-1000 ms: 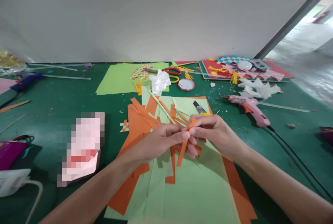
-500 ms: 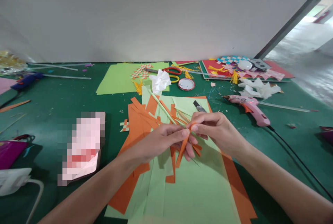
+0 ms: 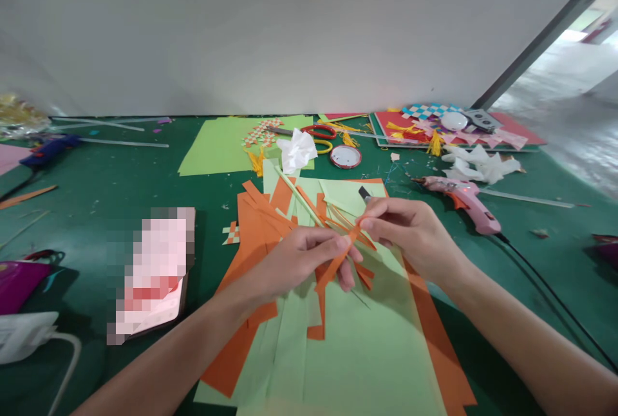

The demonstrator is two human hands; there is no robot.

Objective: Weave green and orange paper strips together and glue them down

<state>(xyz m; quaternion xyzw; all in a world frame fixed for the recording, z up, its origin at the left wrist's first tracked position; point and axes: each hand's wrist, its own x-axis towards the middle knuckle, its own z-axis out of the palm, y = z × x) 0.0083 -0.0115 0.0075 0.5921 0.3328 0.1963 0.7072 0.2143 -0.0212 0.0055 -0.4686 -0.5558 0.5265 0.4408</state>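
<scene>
Compared with a second ago, our right hand (image 3: 415, 230) sits slightly farther right, and the orange paper strip (image 3: 333, 268) slants more, its lower end swung leftward. Our left hand (image 3: 309, 258) pinches the strip between thumb and fingers, while our right thumb and fingers grip its upper end. The strip is between our hands, over the light green paper sheet (image 3: 367, 351). We judge that both hands are working it by changing its angle. Our right hand now covers more of the utility knife (image 3: 364, 193).
</scene>
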